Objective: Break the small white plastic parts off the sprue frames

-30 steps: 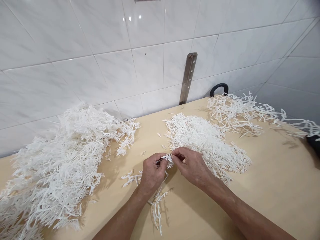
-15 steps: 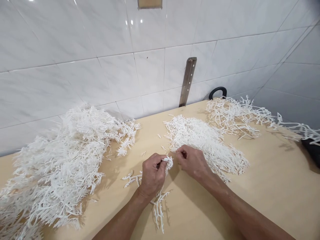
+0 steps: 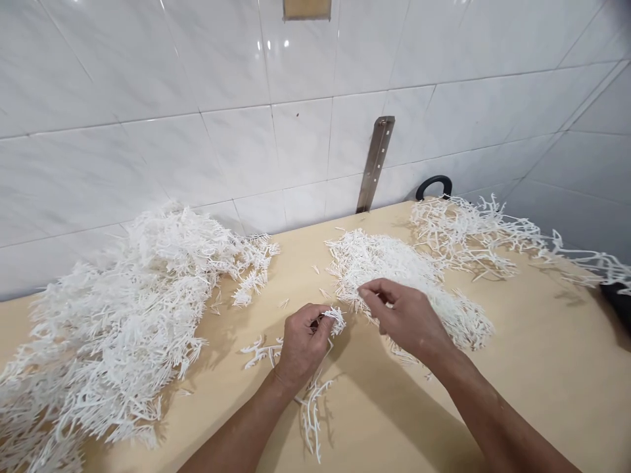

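My left hand (image 3: pixel 304 341) is closed around a bunch of white branched pieces (image 3: pixel 335 320), whose fine tips stick out past the thumb. Below and left of that hand, white branched stems (image 3: pixel 311 410) lie over the table. My right hand (image 3: pixel 401 315) hovers at the near edge of the middle pile of short white pieces (image 3: pixel 389 259), thumb and forefinger pinched together; whatever they may hold is too small to make out. A large heap of white branched pieces (image 3: pixel 133 315) covers the left side.
Bare branched white stems (image 3: pixel 463 230) spread across the back right of the wooden table (image 3: pixel 542 368). Behind them is a black curved handle (image 3: pixel 434 186). A metal strip (image 3: pixel 375 164) leans on the tiled wall. A dark object (image 3: pixel 616 302) sits at the right edge.
My right hand has moved right and away from my left hand, over the near edge of the middle pile. My left hand keeps its hold on the bunch. The view has shifted slightly.
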Available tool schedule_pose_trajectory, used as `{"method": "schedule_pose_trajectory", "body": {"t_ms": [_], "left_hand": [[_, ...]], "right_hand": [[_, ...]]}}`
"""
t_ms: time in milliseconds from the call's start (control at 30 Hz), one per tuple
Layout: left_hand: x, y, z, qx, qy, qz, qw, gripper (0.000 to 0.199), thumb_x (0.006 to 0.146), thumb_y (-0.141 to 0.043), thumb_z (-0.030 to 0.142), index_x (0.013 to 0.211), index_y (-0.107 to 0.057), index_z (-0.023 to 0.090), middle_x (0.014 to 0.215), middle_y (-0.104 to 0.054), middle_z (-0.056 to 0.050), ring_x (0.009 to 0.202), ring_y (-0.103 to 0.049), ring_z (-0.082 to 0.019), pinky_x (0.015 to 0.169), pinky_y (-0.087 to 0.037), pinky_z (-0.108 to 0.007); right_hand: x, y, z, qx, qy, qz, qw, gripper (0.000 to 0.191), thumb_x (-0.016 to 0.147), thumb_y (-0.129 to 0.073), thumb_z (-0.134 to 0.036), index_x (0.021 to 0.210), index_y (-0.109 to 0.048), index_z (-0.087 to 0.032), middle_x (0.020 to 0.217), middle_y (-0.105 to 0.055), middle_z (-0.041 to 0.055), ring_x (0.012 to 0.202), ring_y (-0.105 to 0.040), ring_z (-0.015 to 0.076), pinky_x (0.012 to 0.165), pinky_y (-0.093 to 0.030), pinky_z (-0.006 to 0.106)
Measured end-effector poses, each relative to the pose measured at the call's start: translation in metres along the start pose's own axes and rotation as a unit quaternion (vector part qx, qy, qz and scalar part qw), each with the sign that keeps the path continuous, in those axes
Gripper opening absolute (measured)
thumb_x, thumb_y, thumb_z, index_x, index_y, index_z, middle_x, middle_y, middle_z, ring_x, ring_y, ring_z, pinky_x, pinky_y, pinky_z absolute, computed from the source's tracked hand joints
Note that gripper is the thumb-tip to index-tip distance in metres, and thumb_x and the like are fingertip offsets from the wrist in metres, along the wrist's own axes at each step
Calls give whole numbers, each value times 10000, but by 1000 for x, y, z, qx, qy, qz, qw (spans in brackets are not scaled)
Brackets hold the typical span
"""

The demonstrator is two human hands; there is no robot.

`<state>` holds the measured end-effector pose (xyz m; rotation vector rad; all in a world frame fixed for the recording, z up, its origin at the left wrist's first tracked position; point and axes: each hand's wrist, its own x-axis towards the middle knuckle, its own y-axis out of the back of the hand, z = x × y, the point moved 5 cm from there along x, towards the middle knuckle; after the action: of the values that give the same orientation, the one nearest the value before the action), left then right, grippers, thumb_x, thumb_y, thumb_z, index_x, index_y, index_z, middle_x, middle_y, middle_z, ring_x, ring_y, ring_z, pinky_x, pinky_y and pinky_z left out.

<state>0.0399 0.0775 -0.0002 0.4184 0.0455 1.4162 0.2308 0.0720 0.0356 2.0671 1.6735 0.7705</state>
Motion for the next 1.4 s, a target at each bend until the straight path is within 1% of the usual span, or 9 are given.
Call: {"method": "schedule_pose_trajectory", "body": {"t_ms": [100, 200, 467, 600, 800, 900, 1200, 1300, 1400], "left_hand": [[0, 0, 1, 10, -4, -4, 1000, 187, 844, -555, 197, 858, -739, 168, 772, -702, -35, 725, -624, -158, 689, -458, -252], [0, -1, 3, 25, -3, -7, 1000, 187, 849, -552, 193, 850, -737, 165, 761, -695, -34, 719, -623, -155, 682, -456, -249], [0, -1, 9, 69, -33, -11, 997, 191, 842, -536, 140, 829, -724, 177, 718, -678, -10, 687, -605, -135, 669, -442, -239], [0, -1, 8, 79, -37, -15, 996, 182, 839, -540, 138, 826, -716, 182, 715, -674, -6, 678, -594, -131, 657, -430, -236], [-1, -4, 8, 102, -42, -26, 994, 201, 831, -510, 131, 690, -645, 176, 646, -607, 10, 632, -541, -117, 616, -385, -229], [-1, -5, 8, 114, -47, -33, 992, 208, 813, -497, 118, 628, -572, 177, 610, -554, 19, 603, -502, -111, 593, -360, -228], [-3, 1, 11, 114, -66, -27, 991, 207, 827, -495, 122, 640, -563, 179, 631, -535, 10, 630, -490, -123, 618, -358, -247], [-2, 2, 8, 90, -61, -19, 994, 191, 826, -497, 124, 680, -608, 178, 641, -550, 6, 632, -502, -125, 621, -369, -247], [0, 1, 4, 56, -51, -20, 997, 197, 847, -511, 161, 721, -661, 177, 647, -569, 1, 634, -521, -126, 628, -383, -246]], "right_hand": [[-7, -17, -8, 37, 9, -90, 995, 233, 888, -553, -388, 900, -731, -238, 834, -722, 26, 666, -651, 169, 538, -493, 267], [-10, -23, -11, 38, 15, -107, 993, 216, 877, -564, -357, 902, -747, -246, 863, -730, 26, 746, -660, 179, 567, -497, 265], [-11, -29, -11, 33, -18, -139, 990, 181, 852, -588, -337, 829, -727, -223, 802, -716, 15, 700, -635, 162, 598, -480, 267], [-11, -32, -13, 14, 2, -136, 991, 165, 854, -574, -293, 823, -722, -226, 792, -712, 8, 713, -638, 162, 630, -474, 276], [-14, -34, -15, -65, 94, -98, 989, 172, 849, -520, -181, 763, -666, -209, 758, -671, 10, 669, -586, 149, 626, -434, 283], [-16, -37, -16, -83, 113, -90, 986, 159, 833, -506, -147, 739, -622, -201, 729, -651, 10, 639, -566, 145, 604, -418, 276], [-11, -38, -8, -91, 27, -81, 992, 173, 870, -455, -223, 760, -587, -208, 623, -648, 2, 548, -588, 155, 517, -408, 259], [-2, -20, 6, -85, 5, -20, 996, 191, 897, -443, -277, 810, -597, -205, 596, -646, 2, 533, -605, 165, 516, -425, 265], [6, 4, 14, -102, 20, 82, 991, 166, 889, -504, -317, 839, -614, -203, 623, -650, 9, 527, -602, 165, 556, -443, 286]]}}
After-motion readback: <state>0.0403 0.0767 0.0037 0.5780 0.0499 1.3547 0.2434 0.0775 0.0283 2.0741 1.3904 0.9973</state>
